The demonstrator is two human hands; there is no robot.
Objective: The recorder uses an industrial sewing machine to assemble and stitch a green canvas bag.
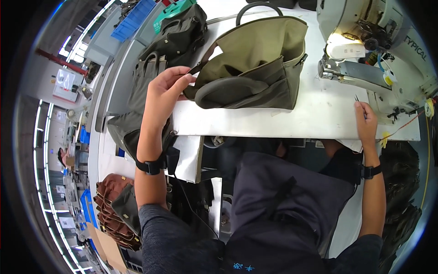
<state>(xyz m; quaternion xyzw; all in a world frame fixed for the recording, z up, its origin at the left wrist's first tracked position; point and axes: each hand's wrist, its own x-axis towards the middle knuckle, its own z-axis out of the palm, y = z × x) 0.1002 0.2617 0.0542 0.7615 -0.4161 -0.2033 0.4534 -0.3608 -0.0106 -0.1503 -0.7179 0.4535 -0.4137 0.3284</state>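
An olive-green handbag lies tipped on the white table, its wide mouth open toward me. The paler lining shows inside, one rounded handle rests along its near side and another arches at the back. My left hand pinches a dark strap or edge at the bag's left end between thumb and fingers. Apart from the bag, at the table's right front, my right hand is closed around a small tool with thin dark pointed tips; the rest of it is hidden in the fingers.
A sewing machine with a lit lamp stands right of the bag. Dark bags are piled on the left, with brown pieces lower down. A blue bin sits at far left. The white tabletop ends just before my lap.
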